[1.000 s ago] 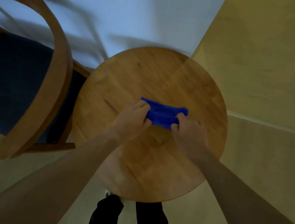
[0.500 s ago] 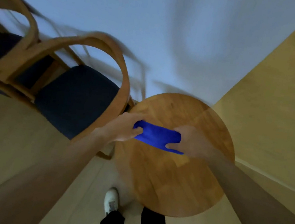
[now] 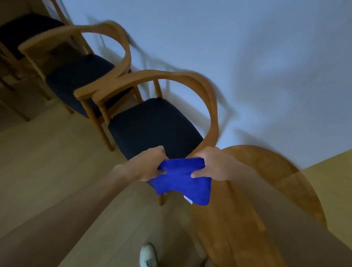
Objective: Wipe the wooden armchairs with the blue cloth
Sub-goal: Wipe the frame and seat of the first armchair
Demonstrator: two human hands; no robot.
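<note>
The blue cloth (image 3: pixel 183 178) hangs in the air between my hands, over the left edge of the round table and the front corner of the nearest armchair. My left hand (image 3: pixel 149 163) grips its left end and my right hand (image 3: pixel 213 167) pinches its right end. The nearest wooden armchair (image 3: pixel 177 81) has a curved back rail and a dark seat (image 3: pixel 153 128). A second armchair (image 3: pixel 80 31) stands to its left, and a third armchair (image 3: pixel 22 30) farther left is blurred.
A round wooden table (image 3: pixel 261 213) is at the right, close to my legs. A pale wall (image 3: pixel 229 39) runs behind the chairs. The floor (image 3: pixel 41 171) is light wood. My white shoe (image 3: pixel 148 258) is at the bottom.
The cloth has been lifted off the table top and carried left toward the nearest armchair. My view has swung left, bringing three armchairs into sight.
</note>
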